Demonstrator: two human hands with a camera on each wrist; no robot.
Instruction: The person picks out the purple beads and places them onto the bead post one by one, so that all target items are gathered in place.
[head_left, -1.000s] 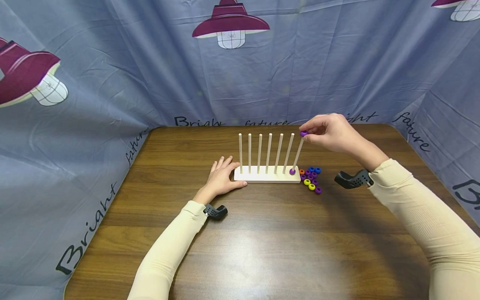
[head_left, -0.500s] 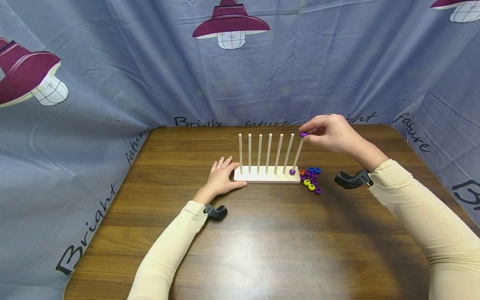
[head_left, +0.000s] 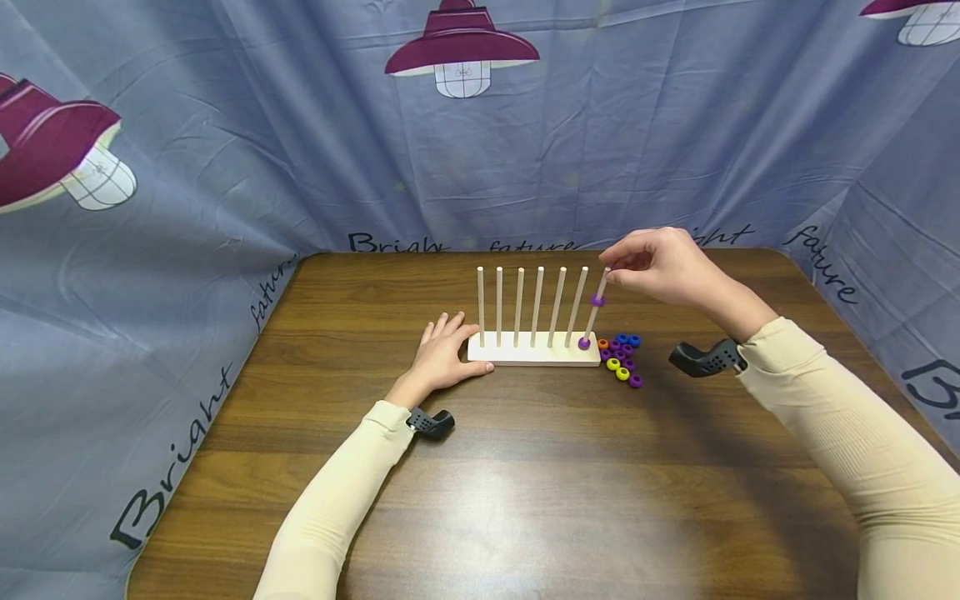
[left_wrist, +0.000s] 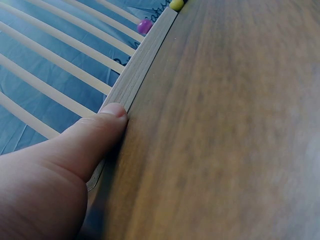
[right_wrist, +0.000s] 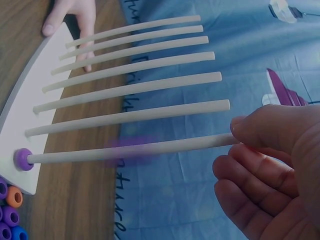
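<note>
A pale wooden rack (head_left: 534,350) with several upright pegs stands on the table. My left hand (head_left: 442,354) holds its left end, thumb along the front edge and index finger behind; in the left wrist view the thumb (left_wrist: 92,137) presses the rack's front. My right hand (head_left: 660,265) is at the top of the rightmost peg, thumb and fingertips around the peg tip, its other fingers loosely bent. Partway down that peg is a purple bead (head_left: 597,300), blurred in the right wrist view and free of the fingers. Another purple bead (right_wrist: 23,159) sits at the peg's foot.
Loose beads lie beside the rack's right end: an orange bead (head_left: 603,343), blue beads (head_left: 634,341), yellow beads (head_left: 622,374) and several purple ones (head_left: 636,381). The brown wooden table (head_left: 480,483) reaches back to a blue printed curtain (head_left: 630,150).
My right hand has let go of the purple bead, which has dropped from the peg's top to partway down. Both hands have stayed in nearly the same places.
</note>
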